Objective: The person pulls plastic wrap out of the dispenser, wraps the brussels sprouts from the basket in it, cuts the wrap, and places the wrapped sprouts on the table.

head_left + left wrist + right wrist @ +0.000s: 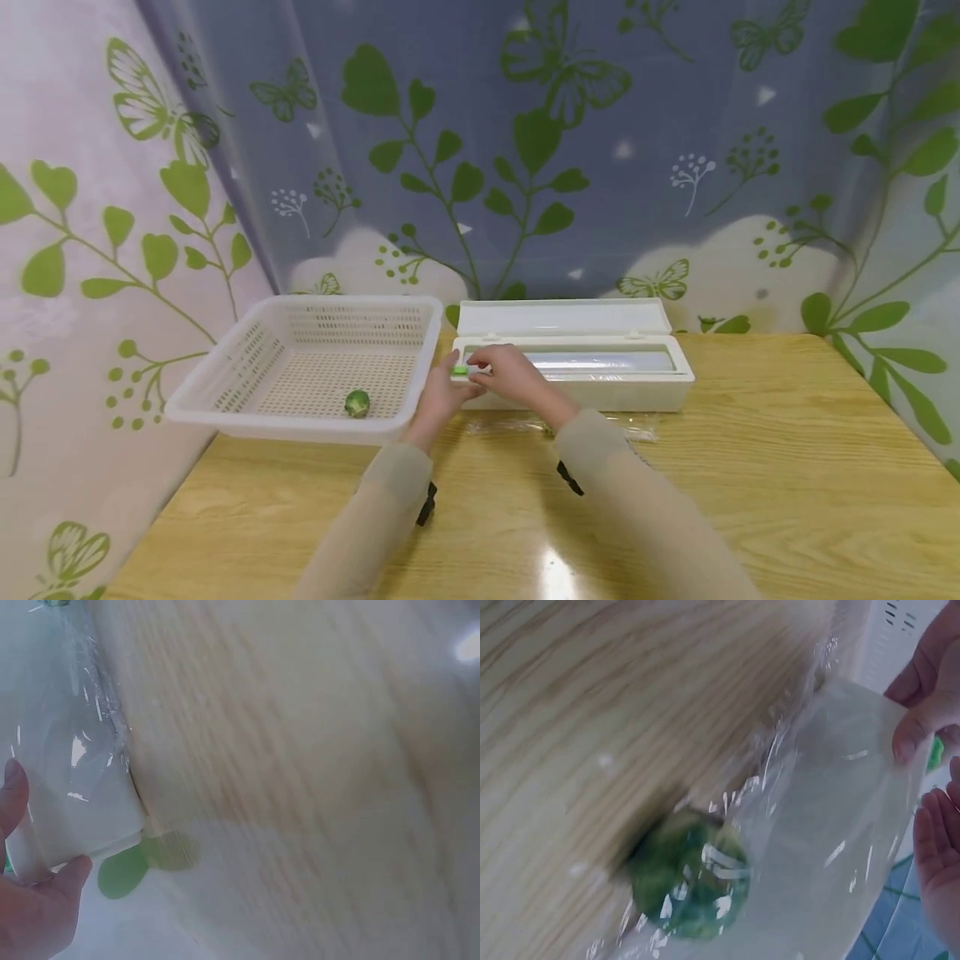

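A white cling film box (585, 395) stands with its lid raised, a roll of film (600, 362) inside. My left hand (442, 396) grips the box's left end; the left wrist view shows its thumb on the front and a finger at the edge. My right hand (512, 373) is beside the green slide cutter (460, 370), fingers bent; whether they pinch it or the film is unclear. Clear film (780, 825) drapes down the box front onto the table. Against it lies a Brussels sprout (690, 874), mostly hidden by my right arm in the head view.
Left of the box is a white plastic basket (300, 428) with another Brussels sprout (357, 404) in it. Both containers stand towards the back of the wooden table (480, 517). Patterned curtains (645, 167) hang behind and at the sides.
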Motion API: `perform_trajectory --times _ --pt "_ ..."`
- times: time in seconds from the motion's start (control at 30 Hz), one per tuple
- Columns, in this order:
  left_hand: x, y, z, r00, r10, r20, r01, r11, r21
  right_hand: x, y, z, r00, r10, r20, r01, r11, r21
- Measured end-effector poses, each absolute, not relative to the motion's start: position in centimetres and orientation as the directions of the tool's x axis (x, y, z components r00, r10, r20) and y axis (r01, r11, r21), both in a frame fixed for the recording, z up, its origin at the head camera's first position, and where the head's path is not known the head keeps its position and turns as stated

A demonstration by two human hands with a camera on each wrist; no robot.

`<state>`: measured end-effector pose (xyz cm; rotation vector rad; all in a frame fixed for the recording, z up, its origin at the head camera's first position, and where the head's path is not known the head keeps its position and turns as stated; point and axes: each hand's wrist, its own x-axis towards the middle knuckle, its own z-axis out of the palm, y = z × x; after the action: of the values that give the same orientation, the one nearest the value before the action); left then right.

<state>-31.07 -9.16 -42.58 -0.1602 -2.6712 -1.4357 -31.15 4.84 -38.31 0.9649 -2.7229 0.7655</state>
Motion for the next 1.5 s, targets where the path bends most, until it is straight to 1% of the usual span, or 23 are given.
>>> perform_trajectory --times 0.2,0.3,0.43,0.73,0.83,0.87,0.97,1.07,1.1,1.13,1.5 --pt "-31.4 -9.0 -41.9 -0.988 0.019 0.153 0.138 0.55 0.823 -31.5 3.1 -38.7 -0.761 -0.527 0.379 -0.64 0.708 -0.298" --pt "-31.4 -9.0 -42.0 -0.988 0.019 0.153 0.139 0.532 0.835 -31.6 2.7 -38.9 -0.765 -0.505 0.4 -0.628 0.722 -0.291" --pt "-31.1 -9.0 -42.5 -0.988 0.016 0.154 0.141 0.509 0.849 -31.5 2.4 -39.2 -0.771 -0.508 0.385 -0.623 0.727 -0.289" --pt "-31.0 -9.0 -42.9 -0.98 0.037 0.194 0.189 0.462 0.867 -31.5 1.9 -39.5 -0.797 -0.465 0.386 -0.588 0.746 -0.313" --pt "-31.5 -9.3 -43.5 -0.973 0.044 0.226 0.222 0.444 0.868 -31.5 1.8 -39.5 -0.78 -0.47 0.414 -0.599 0.751 -0.277" --pt "-32.0 -9.5 -44.1 -0.964 0.049 0.26 0.255 0.43 0.866 -31.5 1.8 -39.5 -0.771 -0.476 0.423 -0.606 0.752 -0.258" --pt "-32.3 -9.7 -44.5 -0.962 0.046 0.27 0.264 0.428 0.864 -31.5 1.8 -39.5 -0.753 -0.491 0.438 -0.615 0.763 -0.201" --pt "-31.9 -9.6 -44.0 -0.97 0.036 0.242 0.232 0.444 0.866 -31.6 1.9 -39.4 -0.753 -0.488 0.442 -0.606 0.776 -0.176" --pt "-31.4 -9.4 -43.4 -0.978 0.029 0.206 0.197 0.458 0.867 -31.6 2.0 -39.4 -0.756 -0.484 0.442 -0.601 0.78 -0.175" --pt "-31.3 -9.4 -43.2 -0.98 0.026 0.195 0.185 0.464 0.866 -31.6 2.0 -39.4 -0.758 -0.481 0.44 -0.596 0.784 -0.171" --pt "-30.8 -9.2 -42.6 -0.987 0.027 0.157 0.147 0.537 0.831 -31.7 2.3 -39.3 -0.767 -0.496 0.407 -0.582 0.804 -0.119"
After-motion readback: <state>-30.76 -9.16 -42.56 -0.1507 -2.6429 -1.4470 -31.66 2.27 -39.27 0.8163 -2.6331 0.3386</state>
